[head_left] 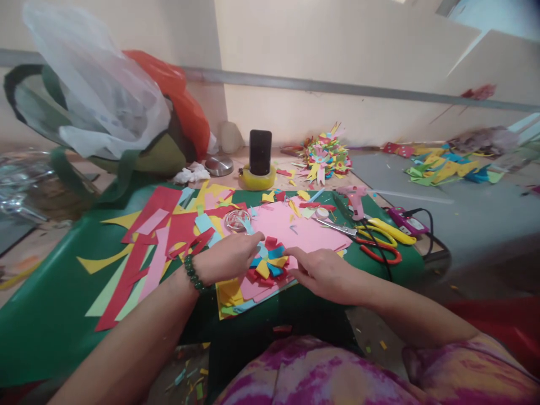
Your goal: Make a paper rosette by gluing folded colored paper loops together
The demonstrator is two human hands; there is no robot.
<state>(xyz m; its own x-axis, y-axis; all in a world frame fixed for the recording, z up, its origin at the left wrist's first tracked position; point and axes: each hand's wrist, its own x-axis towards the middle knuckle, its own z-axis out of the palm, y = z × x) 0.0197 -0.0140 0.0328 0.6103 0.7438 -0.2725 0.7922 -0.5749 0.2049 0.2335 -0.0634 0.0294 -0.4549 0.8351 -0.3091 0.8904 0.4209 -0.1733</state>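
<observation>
A paper flower (265, 264) of looped red, blue and yellow strips lies on the stacked pink sheets (307, 225). My left hand (236, 254), with a green bead bracelet at the wrist, is at the flower's upper left. Its fingers are pinched together, and a light blue paper strip (248, 226) shows at the fingertips. At the flower's right edge, my right hand (323, 273) has thumb and index finger on the red and blue loops. The fingers' undersides are hidden.
Cut paper strips (154, 247) spread over the green mat (46, 315) to the left. Scissors (375, 239), a pink glue gun (355, 199) and its cable lie to the right. Behind stand a phone (260, 152) in a yellow holder, a bag (156, 154), and a colourful paper pile (324, 157).
</observation>
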